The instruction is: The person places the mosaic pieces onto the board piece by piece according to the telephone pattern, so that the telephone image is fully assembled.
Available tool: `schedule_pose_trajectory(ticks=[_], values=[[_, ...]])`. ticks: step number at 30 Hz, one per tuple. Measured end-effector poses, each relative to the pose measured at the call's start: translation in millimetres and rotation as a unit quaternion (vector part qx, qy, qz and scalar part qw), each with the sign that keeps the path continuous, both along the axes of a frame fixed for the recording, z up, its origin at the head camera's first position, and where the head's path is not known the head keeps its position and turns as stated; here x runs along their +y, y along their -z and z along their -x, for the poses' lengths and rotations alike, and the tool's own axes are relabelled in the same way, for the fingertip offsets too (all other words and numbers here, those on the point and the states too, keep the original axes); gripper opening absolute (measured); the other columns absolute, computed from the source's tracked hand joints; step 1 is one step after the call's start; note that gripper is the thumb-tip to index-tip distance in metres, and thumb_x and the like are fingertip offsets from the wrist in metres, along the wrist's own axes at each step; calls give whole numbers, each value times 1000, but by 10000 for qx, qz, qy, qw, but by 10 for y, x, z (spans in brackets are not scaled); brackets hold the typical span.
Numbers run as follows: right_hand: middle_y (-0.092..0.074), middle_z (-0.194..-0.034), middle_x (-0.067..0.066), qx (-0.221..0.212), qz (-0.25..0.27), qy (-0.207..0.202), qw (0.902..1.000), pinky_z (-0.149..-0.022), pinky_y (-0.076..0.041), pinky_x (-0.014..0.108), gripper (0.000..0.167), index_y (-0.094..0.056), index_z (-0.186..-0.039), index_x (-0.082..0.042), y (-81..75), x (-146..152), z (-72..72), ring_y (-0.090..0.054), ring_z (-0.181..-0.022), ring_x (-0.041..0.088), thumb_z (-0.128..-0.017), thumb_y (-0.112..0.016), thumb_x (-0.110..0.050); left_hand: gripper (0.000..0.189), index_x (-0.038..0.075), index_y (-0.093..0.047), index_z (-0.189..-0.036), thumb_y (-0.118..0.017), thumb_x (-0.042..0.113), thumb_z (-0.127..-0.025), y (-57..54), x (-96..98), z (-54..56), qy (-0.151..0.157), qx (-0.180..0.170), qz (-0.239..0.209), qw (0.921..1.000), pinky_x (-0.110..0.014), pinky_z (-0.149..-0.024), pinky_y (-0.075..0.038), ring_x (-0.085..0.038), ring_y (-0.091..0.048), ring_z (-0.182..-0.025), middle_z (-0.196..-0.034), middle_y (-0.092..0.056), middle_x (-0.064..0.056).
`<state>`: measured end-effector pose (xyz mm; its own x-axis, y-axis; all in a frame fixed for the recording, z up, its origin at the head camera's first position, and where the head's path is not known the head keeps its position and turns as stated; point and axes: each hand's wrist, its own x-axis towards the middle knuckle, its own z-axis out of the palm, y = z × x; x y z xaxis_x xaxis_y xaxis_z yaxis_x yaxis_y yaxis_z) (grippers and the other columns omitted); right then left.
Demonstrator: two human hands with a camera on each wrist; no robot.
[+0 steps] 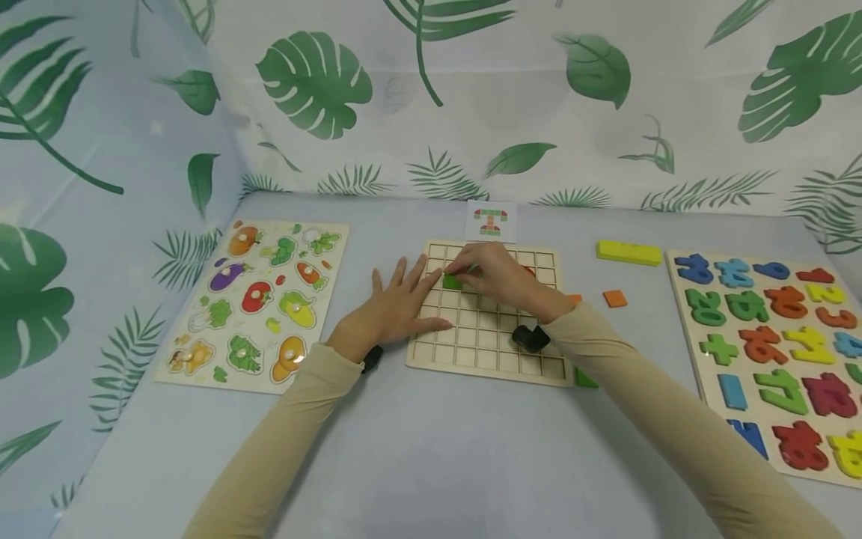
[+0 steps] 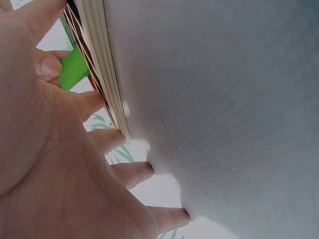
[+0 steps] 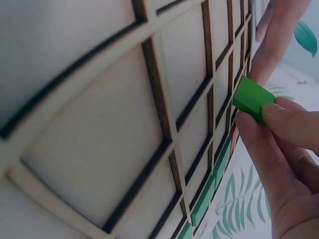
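My right hand (image 1: 500, 274) pinches a small green tile (image 3: 250, 97) between thumb and fingers, over the upper left part of a wooden grid board (image 1: 481, 358). In the right wrist view the tile is tilted, close to the grid. Several green tiles (image 3: 203, 203) sit in cells along one edge there, beside a bit of red. My left hand (image 1: 393, 308) lies spread with straight fingers at the board's left edge, partly on the board and partly on the table. A pattern card (image 1: 491, 221) showing a red, green and orange figure lies behind the board; my right hand covers part of the grid's top rows.
Left is a vegetable puzzle board (image 1: 253, 299); right, a number puzzle board (image 1: 716, 340). Between the grid and the numbers lie a yellow block (image 1: 629, 253) and an orange tile (image 1: 614, 299). A green piece (image 1: 585, 378) shows under the right forearm.
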<state>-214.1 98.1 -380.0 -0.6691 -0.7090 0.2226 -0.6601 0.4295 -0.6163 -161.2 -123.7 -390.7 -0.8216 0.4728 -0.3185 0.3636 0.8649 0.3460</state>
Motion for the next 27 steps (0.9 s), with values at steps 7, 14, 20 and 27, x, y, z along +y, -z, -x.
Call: schedule_pose_trajectory(ticks=[7, 14, 20, 27], values=[[-76, -104, 18, 107, -75, 22, 9999, -82, -60, 45, 19, -79, -109, 7, 27, -25, -1, -72, -98, 34, -90, -75, 11, 94, 18, -8, -171, -51, 67, -102, 7, -2, -8, 1, 25, -5, 10000, -78, -116, 4, -45, 11, -158, -175, 12, -12], [-76, -105, 20, 153, -391, 160, 9990, -84, -60, 43, 19, -79, -110, 7, 12, -65, -11, -73, -98, 34, -91, -75, 9, 94, 18, -9, -171, -51, 67, -102, 4, 6, -3, -17, 33, 11, 10000, -78, -116, 4, -45, 11, -158, -175, 12, -12], [-74, -103, 20, 309, -657, 197, 9972, -84, -60, 42, 18, -78, -110, 9, -7, -105, -33, -73, -97, 34, -92, -74, 9, 94, 19, -8, -171, -50, 67, -102, 19, 8, 2, -5, 33, 2, 10000, -79, -115, 4, -45, 11, -158, -175, 13, -12], [-73, -104, 20, 355, -828, 232, 9957, -83, -60, 41, 20, -77, -113, 9, -17, -130, -61, -72, -95, 33, -94, -73, 8, 94, 20, -8, -171, -50, 69, -102, 12, 0, 2, -13, 23, -25, 10000, -78, -115, 5, -45, 12, -158, -174, 14, -11]])
